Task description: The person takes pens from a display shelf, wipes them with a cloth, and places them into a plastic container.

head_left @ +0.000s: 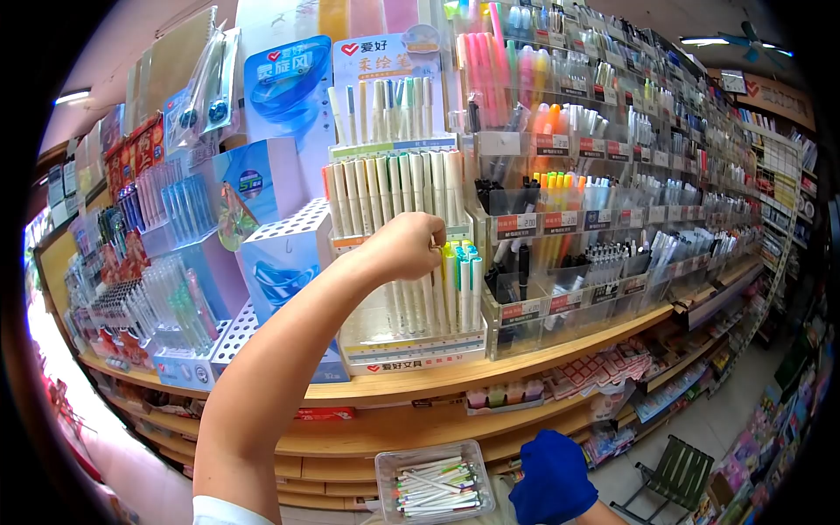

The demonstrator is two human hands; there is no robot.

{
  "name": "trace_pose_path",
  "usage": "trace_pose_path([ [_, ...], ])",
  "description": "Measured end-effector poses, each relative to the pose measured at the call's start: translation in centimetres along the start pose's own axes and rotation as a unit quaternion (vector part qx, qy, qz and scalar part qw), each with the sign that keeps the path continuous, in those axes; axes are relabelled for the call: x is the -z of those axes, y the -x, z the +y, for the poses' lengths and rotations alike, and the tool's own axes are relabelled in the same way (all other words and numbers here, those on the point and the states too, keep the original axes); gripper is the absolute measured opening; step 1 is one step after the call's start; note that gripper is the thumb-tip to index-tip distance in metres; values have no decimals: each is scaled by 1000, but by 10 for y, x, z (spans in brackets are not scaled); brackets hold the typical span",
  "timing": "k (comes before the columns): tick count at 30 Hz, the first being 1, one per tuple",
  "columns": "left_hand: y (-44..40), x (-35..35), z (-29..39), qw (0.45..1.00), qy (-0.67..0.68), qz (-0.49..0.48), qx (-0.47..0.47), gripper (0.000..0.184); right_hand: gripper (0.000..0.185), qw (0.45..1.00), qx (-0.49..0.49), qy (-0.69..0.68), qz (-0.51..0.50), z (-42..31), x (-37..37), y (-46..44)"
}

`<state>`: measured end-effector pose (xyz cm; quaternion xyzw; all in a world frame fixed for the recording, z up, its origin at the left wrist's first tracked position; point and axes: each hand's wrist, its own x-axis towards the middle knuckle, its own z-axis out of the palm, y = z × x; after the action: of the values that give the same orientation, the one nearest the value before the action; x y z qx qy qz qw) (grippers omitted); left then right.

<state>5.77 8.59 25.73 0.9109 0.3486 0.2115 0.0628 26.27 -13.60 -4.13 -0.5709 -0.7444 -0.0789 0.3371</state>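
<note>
My left hand reaches to the lower tier of a clear pen display stand. Its fingers are closed at the tops of the marker pens, which have yellow, green and blue caps, and seem to pinch one of them. Rows of white-barrelled pens stand upright in the tier above. Low on the right, a blue cloth covers my right hand, so its fingers are hidden; the cloth is bunched around it. Beside it, a clear plastic box holds many loose white pens with coloured ends.
Acrylic racks full of pens run along the right. Blue cardboard displays stand on the left of the wooden shelf edge. Lower shelves hold packets. A folding stool stands on the floor at right.
</note>
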Motion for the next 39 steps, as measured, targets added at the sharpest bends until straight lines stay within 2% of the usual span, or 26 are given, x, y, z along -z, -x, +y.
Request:
trace_pose_path([
  [3,2,4,4,1000,16,-12,16,18,28,1000,16,-12,0,-3,7,-1],
  [8,-1,11,6,998,52,-24,33,17,29,999,-12,-5,-36,-5,11,0],
  [14,-4,36,6,997,75,-15,21,15,29,1000,-10,-25,15,2,-2,6],
  [21,5,64,-3,994,113,14,8,12,30,998,62,-22,-19,-12,24,-11],
  [23,15,73,-4,987,161,24,3,11,26,994,11,-102,-38,-21,34,-20],
  [24,21,76,-4,984,178,23,-2,12,21,980,-62,-183,-50,-31,40,-27],
  [26,35,79,-4,977,214,19,-14,13,21,952,-134,-264,-81,-41,47,-42],
  [27,42,78,-6,969,245,7,-13,13,25,950,-133,-265,-100,-42,50,-48],
  [29,58,68,-4,952,303,-26,-11,15,32,905,-156,-384,-101,-50,56,-61],
  [31,73,46,-2,932,353,-78,-27,16,38,796,-201,-564,-91,-67,63,-77],
  [33,85,13,1,905,401,-135,-42,20,41,700,-260,-651,-139,-85,81,-102],
  [34,87,-8,0,891,420,-164,-55,20,40,685,-249,-664,-167,-89,80,-105],
  [35,94,-25,4,879,437,-189,-19,20,40,669,-239,-677,-194,-92,79,-108],
  [37,99,-67,-2,844,489,-216,-32,21,37,688,-133,-677,-226,-79,51,-110],
  [39,105,-93,-2,846,473,-248,-3,21,36,491,-248,-797,-249,-77,25,-101],
])
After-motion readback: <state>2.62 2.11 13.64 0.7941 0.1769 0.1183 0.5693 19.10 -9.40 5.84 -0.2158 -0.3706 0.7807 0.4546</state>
